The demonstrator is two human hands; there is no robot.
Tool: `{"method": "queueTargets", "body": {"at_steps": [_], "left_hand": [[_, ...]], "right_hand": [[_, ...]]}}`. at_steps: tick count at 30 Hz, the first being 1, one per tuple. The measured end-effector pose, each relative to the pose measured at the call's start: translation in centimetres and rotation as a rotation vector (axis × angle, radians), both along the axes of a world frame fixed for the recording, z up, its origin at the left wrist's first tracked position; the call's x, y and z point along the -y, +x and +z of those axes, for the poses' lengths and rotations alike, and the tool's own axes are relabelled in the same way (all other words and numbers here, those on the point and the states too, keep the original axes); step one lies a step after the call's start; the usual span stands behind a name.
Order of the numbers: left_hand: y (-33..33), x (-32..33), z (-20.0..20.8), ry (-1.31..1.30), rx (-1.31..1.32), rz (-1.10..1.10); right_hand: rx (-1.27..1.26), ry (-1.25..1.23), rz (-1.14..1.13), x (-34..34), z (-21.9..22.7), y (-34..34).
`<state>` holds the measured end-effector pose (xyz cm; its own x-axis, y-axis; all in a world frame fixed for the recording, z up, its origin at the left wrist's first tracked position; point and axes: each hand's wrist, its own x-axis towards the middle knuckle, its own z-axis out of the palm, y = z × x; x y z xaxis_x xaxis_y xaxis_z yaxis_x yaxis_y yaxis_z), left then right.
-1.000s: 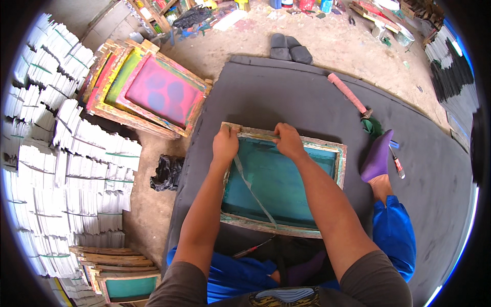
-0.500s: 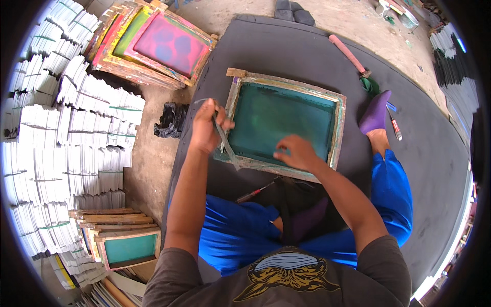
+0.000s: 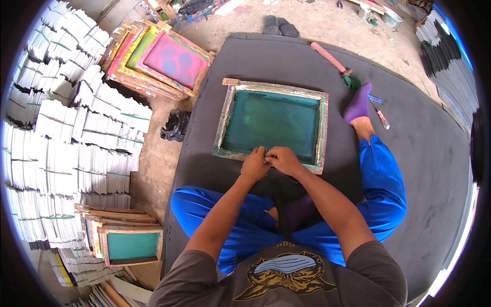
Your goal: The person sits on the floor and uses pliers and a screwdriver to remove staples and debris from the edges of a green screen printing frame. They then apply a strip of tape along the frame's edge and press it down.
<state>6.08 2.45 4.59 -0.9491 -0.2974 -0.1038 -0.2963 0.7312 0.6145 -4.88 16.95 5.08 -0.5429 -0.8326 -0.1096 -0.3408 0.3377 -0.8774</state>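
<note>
A wooden screen-printing frame (image 3: 323, 135) lies flat in front of me, with green mesh (image 3: 271, 123) stretched inside its paint-stained bars. Both hands meet at the near bar, left of its right corner. My left hand (image 3: 254, 165) is closed, its fingertips bunched against the bar's inner edge. Beside it and nearly touching, my right hand (image 3: 284, 161) is closed in a pinch, with thumb and forefinger pointing at the left fingertips. Whatever the fingers hold is too small or hidden to make out.
A hammer with a pink handle (image 3: 328, 57) and a red-handled screwdriver (image 3: 382, 119) lie on the black mat (image 3: 409, 169), near my purple-socked foot (image 3: 358, 104). Stacked coloured frames (image 3: 176, 61), more frames (image 3: 133, 246), a black plastic bag (image 3: 176, 124) and white paper stacks (image 3: 97, 148) stand leftward.
My left hand, which was raised at the left bar with a grey strip, has come down to the near bar. My right hand has moved left and down beside it.
</note>
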Motion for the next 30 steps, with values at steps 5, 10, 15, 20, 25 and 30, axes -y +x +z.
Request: {"method": "queueTargets", "body": {"at_steps": [5,10,15,20,25,30], "left_hand": [[0.5,0.1,-1.4,-0.122,0.092,-0.055],[0.5,1.1,-2.4,-0.002,-0.065,0.206],[2.4,4.7,-2.0,0.136,-0.275,0.57],[3.1,3.8,-1.7,0.065,-0.359,0.571],[2.1,2.6,-1.0,0.331,-0.41,0.343],[2.5,4.0,-3.7,0.863,-0.475,0.445]], "right_hand": [[-0.193,-0.083,-0.129,-2.2,-0.5,2.0],[-0.395,-0.013,-0.075,-5.8,-3.3,1.3],[-0.326,-0.03,-0.111,-6.1,-3.6,1.3],[-0.323,-0.018,-0.099,-5.9,-3.7,1.3],[-0.535,0.114,-0.07,-4.1,-2.9,1.9],[-0.563,0.104,-0.009,-2.0,-3.3,2.3]]}}
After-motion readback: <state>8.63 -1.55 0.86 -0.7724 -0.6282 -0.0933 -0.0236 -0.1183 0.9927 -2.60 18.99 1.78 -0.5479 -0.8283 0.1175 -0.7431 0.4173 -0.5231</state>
